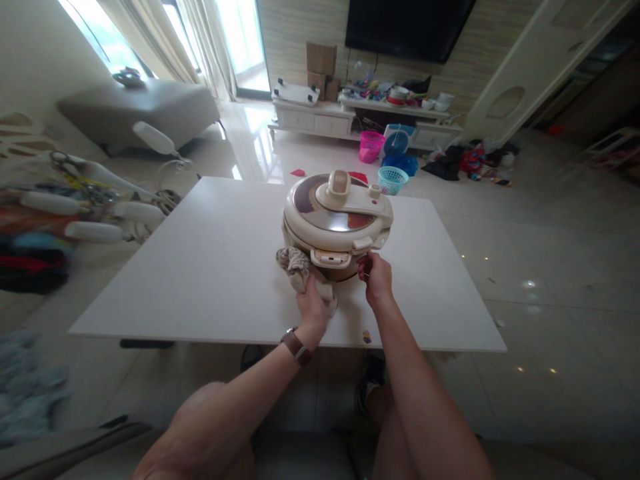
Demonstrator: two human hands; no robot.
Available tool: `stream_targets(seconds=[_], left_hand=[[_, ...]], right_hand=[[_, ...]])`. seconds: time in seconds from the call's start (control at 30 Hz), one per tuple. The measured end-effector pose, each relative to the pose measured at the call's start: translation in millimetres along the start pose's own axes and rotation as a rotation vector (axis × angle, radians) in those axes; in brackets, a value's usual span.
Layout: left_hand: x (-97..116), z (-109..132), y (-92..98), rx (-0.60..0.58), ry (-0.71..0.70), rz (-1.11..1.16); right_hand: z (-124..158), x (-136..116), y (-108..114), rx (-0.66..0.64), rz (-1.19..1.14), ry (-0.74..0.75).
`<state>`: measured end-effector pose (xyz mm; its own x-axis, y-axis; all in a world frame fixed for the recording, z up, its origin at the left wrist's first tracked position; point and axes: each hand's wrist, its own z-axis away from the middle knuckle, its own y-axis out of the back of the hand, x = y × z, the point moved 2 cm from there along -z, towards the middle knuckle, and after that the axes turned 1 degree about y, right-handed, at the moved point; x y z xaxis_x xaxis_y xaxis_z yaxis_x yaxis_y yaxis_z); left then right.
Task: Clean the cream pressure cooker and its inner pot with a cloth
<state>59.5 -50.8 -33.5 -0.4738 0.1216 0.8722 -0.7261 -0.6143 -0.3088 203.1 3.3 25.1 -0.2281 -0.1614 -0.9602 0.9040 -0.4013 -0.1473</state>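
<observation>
A cream electric pressure cooker [327, 230] with a dark, shiny lid panel sits upright on the white table. My left hand [315, 303], with a brown-strapped watch on the wrist, is closed around a bunched beige patterned cloth [295, 263]. That cloth is against or very near the cooker's lower left front. Close to the lower right front of the cooker, my right hand [376, 277] has its fingers curled in. A thin pale line shows at those fingers, but what they hold, if anything, is unclear.
The white table [200, 267] carries a small sticker-like figure [367, 337] at its near edge. Beyond it on the floor stand a pink basket [370, 147] and a light-blue basket [393, 179]. A white lamp with several arms [100, 232] stands left of the table.
</observation>
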Motion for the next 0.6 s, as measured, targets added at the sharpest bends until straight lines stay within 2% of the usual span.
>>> stream_targets(seconds=[0.03, 0.1, 0.2, 0.3, 0.47, 0.53, 0.6], left_hand=[[8, -10, 0.7, 0.093, -0.039, 0.042], [26, -33, -0.1, 0.139, -0.061, 0.127], [58, -63, 1.8, 0.052, -0.066, 0.257], [95, -80, 13.8, -0.15, -0.22, 0.304], [144, -78, 46.2, -0.323, -0.262, 0.259], [154, -70, 53.4, -0.378, -0.26, 0.279], [155, -61, 53.9, -0.429, -0.221, 0.29]], right_hand=[[0, 0, 1, -0.002, 0.001, 0.0], [0, -1, 3, -0.004, 0.001, -0.001], [0, -2, 6, 0.0, -0.005, -0.001], [0, -4, 8, 0.007, -0.019, 0.002], [1, -7, 14, 0.022, -0.056, 0.026], [3, -9, 15, 0.023, -0.081, 0.053], [7, -11, 15, -0.012, -0.101, 0.077]])
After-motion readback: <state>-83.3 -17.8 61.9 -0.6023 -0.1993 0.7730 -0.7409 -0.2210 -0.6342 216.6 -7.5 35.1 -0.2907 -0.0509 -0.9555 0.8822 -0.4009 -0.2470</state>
